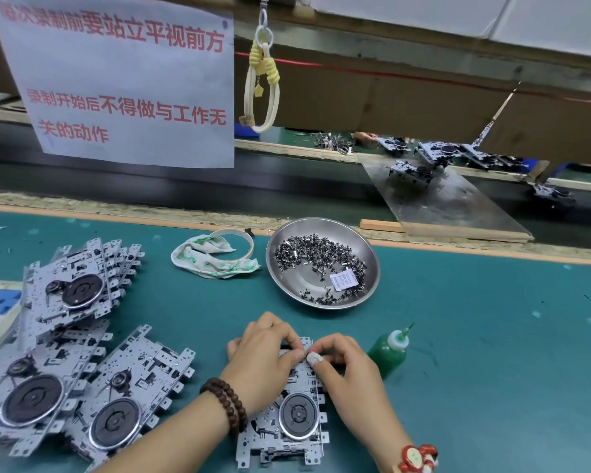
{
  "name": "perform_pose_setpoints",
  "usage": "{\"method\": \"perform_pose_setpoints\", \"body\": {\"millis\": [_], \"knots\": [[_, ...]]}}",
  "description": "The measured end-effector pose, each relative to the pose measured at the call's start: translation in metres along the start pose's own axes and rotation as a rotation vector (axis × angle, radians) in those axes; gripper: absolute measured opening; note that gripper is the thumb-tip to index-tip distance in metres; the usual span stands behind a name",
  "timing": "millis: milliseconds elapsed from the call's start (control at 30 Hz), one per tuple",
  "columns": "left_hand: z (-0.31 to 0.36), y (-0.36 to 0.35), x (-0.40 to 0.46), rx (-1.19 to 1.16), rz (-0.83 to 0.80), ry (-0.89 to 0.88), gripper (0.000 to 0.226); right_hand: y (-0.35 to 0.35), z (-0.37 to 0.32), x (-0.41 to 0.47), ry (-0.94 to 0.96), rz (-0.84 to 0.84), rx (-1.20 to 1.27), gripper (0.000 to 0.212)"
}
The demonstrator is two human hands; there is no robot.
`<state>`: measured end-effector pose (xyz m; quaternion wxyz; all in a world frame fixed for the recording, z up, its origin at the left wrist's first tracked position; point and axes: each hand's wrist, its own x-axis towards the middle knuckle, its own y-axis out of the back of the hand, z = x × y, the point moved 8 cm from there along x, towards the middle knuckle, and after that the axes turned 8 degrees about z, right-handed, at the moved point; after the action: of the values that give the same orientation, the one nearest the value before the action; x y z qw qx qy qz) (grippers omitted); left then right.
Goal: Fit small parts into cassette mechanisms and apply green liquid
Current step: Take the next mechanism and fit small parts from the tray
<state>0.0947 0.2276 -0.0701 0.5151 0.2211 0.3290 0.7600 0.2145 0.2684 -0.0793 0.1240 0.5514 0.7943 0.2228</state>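
A metal cassette mechanism (287, 428) with a round black flywheel lies on the green mat in front of me. My left hand (267, 356) grips its far end with curled fingers. My right hand (342, 367), one fingertip wrapped in white tape, pinches at the same spot on the mechanism's top edge; any small part between the fingertips is hidden. A squeeze bottle of green liquid (389, 349) stands just right of my right hand. A steel bowl (287, 264) behind my hands holds several small dark parts (318, 257) and a white label.
Stacks of cassette mechanisms (65, 353) crowd the left of the mat. A stained white cloth (212, 259) and a tape ring (239, 240) lie left of the bowl. A conveyor belt runs behind the mat with more mechanisms (434, 155) at far right. A paper sign hangs top left.
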Motion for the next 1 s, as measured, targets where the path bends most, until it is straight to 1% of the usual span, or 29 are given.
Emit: {"method": "perform_pose_setpoints", "body": {"millis": [300, 533, 633, 767, 1000], "knots": [[-0.001, -0.002, 0.000, -0.075, -0.067, 0.007, 0.024, 0.000, 0.001, 0.000, 0.022, 0.001, -0.061, 0.017], [0.000, -0.004, 0.000, -0.092, -0.053, -0.019, 0.023, -0.002, -0.004, 0.000, 0.065, 0.014, -0.101, 0.020], [-0.001, -0.004, -0.001, -0.101, -0.035, -0.023, 0.022, -0.003, 0.000, -0.002, 0.020, 0.022, -0.052, 0.022], [-0.002, -0.003, 0.000, -0.104, -0.010, -0.037, 0.017, -0.005, 0.009, -0.005, -0.101, 0.007, 0.105, 0.021], [0.001, -0.002, -0.003, -0.109, 0.035, -0.066, 0.017, -0.007, 0.011, -0.004, -0.136, 0.008, 0.201, 0.016]]}}
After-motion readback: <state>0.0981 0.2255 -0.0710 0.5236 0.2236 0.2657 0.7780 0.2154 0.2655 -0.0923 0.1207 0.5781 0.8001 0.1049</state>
